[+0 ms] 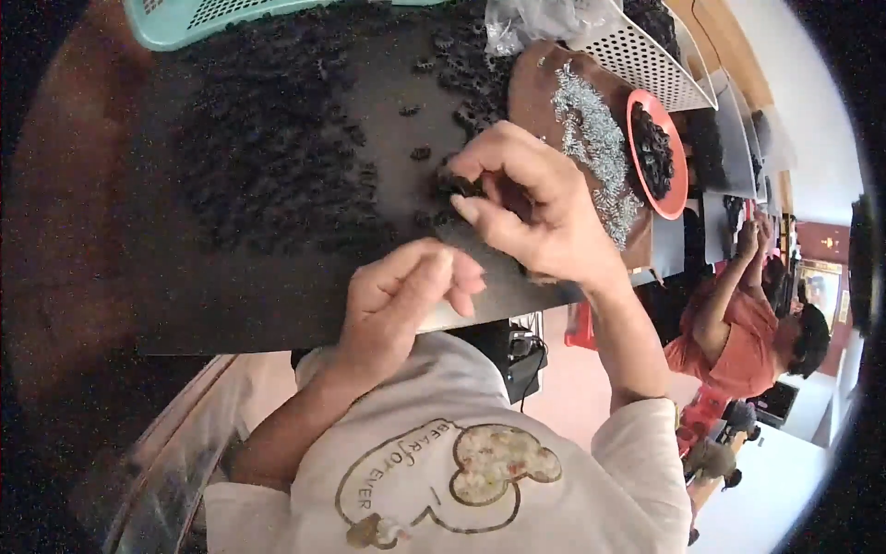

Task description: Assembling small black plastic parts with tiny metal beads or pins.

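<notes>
Between the thumb and forefinger of my right hand (pixel 544 203) is a small black plastic part (pixel 459 184), held just above the dark table. My left hand (pixel 397 294) is nearer to me at the table's edge, its thumb pressed against curled fingers; whatever they hold, if anything, is hidden. A wide heap of similar black parts (pixel 277 138) covers the table's left side. More loose black parts (pixel 472 78) lie beyond my right hand. Many small silvery screws or pins (pixel 591 129) are spread on a brown sheet (pixel 531 88) to the right.
A red oval dish (pixel 680 175) with black pieces stands right of the silvery pile. Behind it is a white perforated basket (pixel 669 74) beside a clear plastic bag (pixel 544 20). A green basket (pixel 175 26) is at the far left. Another person (pixel 738 332) in red sits to the right.
</notes>
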Available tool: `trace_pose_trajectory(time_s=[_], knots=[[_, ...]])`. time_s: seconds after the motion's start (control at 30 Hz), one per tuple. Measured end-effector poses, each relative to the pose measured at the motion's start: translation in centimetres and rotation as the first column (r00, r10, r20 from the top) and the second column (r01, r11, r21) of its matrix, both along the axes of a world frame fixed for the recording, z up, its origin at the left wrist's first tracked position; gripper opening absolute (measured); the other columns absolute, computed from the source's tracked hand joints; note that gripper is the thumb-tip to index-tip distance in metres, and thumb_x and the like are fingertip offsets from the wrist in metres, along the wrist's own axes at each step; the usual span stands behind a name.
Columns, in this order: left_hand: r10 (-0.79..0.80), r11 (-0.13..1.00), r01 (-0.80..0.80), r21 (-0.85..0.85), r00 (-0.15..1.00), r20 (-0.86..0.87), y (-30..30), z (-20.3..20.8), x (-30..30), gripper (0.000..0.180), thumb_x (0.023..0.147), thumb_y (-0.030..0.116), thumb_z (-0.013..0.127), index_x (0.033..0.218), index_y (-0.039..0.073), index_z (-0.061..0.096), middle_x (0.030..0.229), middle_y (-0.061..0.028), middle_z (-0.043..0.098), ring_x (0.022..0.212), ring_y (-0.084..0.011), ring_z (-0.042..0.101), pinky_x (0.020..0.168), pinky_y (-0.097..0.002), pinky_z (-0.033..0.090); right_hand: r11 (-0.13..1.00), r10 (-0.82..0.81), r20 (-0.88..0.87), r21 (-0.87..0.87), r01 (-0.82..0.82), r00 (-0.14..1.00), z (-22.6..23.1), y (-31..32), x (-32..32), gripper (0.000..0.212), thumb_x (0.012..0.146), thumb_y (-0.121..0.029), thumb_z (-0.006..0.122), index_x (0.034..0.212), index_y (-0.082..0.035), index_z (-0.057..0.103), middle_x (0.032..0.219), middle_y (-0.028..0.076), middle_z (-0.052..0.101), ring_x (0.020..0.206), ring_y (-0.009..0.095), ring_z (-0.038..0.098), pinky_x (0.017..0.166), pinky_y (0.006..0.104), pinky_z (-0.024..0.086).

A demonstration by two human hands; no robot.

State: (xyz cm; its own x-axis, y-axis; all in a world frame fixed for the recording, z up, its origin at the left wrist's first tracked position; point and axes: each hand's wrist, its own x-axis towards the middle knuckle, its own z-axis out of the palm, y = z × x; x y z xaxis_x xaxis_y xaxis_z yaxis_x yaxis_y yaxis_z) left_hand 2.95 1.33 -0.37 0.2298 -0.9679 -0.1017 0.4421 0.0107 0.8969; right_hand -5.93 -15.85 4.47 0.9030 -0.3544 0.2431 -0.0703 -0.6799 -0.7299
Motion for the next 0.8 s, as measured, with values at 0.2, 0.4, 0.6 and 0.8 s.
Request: trace_pose_trajectory(time_s=[0.2, 0.4, 0.6, 0.8], knots=[[0.018, 0.999, -0.029, -0.042, 0.971, -0.24, -0.3, -0.4, 0.1, 0.034, 0.103, 0.03, 0.043, 0.097, 0.001, 0.059, 0.086, -0.0051, 0.061, 0.077, -0.0089, 0.056, 0.071, -0.0245, 0.046, 0.998, 0.068, 0.122, -0.011, -0.067, 0.99, 0.4, 3.2, -2.9, 0.023, 0.08, -0.006, 0.068, 0.1, 0.002, 0.062, 0.095, 0.015, 0.059, 0.076, 0.029, 0.062, 0.065, 0.035, 0.053], [0.066, 0.998, -0.061, 0.032, 0.974, -0.218, -0.9, 0.5, -0.7, 0.034, 0.102, 0.032, 0.048, 0.104, 0.0, 0.059, 0.085, -0.0037, 0.061, 0.076, -0.0083, 0.055, 0.07, -0.0237, 0.044, 0.999, 0.044, 0.22, -0.014, -0.042, 0.975, -0.8, 3.6, -3.9, 0.024, 0.08, -0.007, 0.068, 0.102, 0.001, 0.063, 0.096, 0.015, 0.057, 0.076, 0.029, 0.063, 0.062, 0.0363, 0.053], [0.026, 0.999, -0.013, 0.045, 0.956, -0.291, -0.9, 0.2, -0.7, 0.032, 0.099, 0.031, 0.053, 0.104, 0.0, 0.06, 0.087, -0.0028, 0.06, 0.073, -0.0068, 0.052, 0.062, -0.022, 0.04, 1.0, 0.004, 0.267, 0.026, -0.011, 0.964, -1.7, 4.0, -5.1, 0.034, 0.077, -0.01, 0.073, 0.109, -0.002, 0.066, 0.095, 0.01, 0.052, 0.069, 0.02, 0.057, 0.056, 0.0306, 0.047], [0.09, 0.993, -0.092, -0.074, 0.995, -0.035, -1.3, 0.4, -1.6, 0.031, 0.099, 0.027, 0.054, 0.098, -0.003, 0.06, 0.086, -0.002, 0.057, 0.069, -0.0054, 0.047, 0.06, -0.0211, 0.037, 0.999, -0.036, 0.304, 0.04, 0.025, 0.952, -1.0, 4.5, -6.3, 0.035, 0.078, -0.007, 0.07, 0.111, 0.002, 0.064, 0.086, 0.01, 0.053, 0.065, 0.02, 0.056, 0.052, 0.0306, 0.047]])
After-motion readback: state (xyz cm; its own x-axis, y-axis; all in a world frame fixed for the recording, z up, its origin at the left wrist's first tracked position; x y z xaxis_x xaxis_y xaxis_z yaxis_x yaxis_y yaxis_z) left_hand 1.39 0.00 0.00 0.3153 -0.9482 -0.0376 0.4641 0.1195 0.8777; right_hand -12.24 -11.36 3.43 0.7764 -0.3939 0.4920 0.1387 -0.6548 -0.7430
